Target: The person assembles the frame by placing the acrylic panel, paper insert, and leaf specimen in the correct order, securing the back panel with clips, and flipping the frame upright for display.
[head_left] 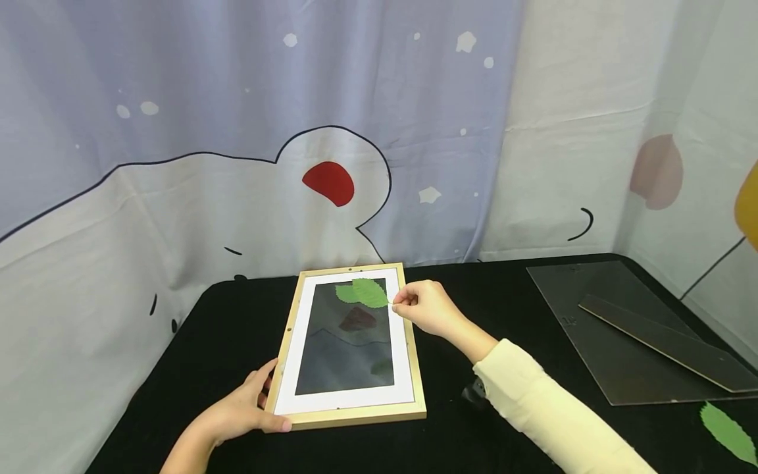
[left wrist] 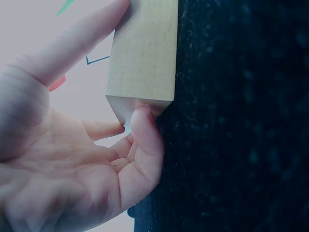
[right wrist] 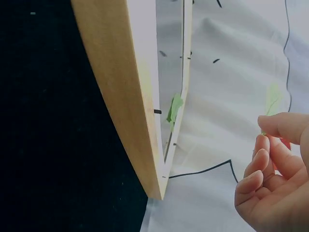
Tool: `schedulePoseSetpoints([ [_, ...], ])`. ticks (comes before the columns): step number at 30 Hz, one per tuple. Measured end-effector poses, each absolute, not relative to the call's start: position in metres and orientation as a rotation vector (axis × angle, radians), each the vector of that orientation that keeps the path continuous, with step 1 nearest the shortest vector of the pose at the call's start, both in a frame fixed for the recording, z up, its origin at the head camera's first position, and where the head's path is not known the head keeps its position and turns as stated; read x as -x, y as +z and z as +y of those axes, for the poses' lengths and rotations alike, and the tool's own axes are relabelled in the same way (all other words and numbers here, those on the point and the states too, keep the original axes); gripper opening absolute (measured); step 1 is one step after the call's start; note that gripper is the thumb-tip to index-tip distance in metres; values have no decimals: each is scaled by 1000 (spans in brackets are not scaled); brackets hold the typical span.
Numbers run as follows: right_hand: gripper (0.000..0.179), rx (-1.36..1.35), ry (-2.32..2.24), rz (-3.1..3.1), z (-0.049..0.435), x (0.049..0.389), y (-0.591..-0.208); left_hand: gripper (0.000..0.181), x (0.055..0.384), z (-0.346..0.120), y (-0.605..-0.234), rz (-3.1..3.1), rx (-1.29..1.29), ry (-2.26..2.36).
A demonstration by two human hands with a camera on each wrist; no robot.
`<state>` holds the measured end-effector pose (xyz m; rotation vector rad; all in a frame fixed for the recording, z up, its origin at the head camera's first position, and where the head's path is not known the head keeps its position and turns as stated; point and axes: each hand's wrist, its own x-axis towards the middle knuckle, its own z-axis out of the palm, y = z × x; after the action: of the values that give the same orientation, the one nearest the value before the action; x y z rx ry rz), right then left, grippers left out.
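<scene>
A light wooden picture frame (head_left: 346, 417) with a white mat (head_left: 404, 368) and a dark, reflective middle (head_left: 343, 359) lies on the black table. My left hand (head_left: 239, 405) grips its near left corner, thumb on the front edge and fingers along the left side. Over the frame's upper right part, my right hand (head_left: 431, 307) pinches a green leaf (head_left: 370, 293) by its stem, between thumb and forefinger. A second green leaf shape (head_left: 345, 293) shows beside it; I cannot tell whether that is another leaf or a reflection. In the left wrist view the fingers touch the frame's wooden corner (left wrist: 142, 58).
At the right, a dark backing board (head_left: 583, 329) lies flat with a narrow dark strip (head_left: 663, 342) across it. Another green leaf (head_left: 728, 431) is on the cloth near the right edge. A printed curtain (head_left: 195, 210) hangs behind the black-covered table (head_left: 237, 316).
</scene>
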<state>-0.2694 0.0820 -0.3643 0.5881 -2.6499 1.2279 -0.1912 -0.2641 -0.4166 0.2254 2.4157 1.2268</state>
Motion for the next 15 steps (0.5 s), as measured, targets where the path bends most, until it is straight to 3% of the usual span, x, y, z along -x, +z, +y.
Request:
schedulePoseSetpoints([
  [15, 6, -520, 1176, -2706, 55, 298, -384, 112, 190, -265, -415, 2425, -247, 1222],
])
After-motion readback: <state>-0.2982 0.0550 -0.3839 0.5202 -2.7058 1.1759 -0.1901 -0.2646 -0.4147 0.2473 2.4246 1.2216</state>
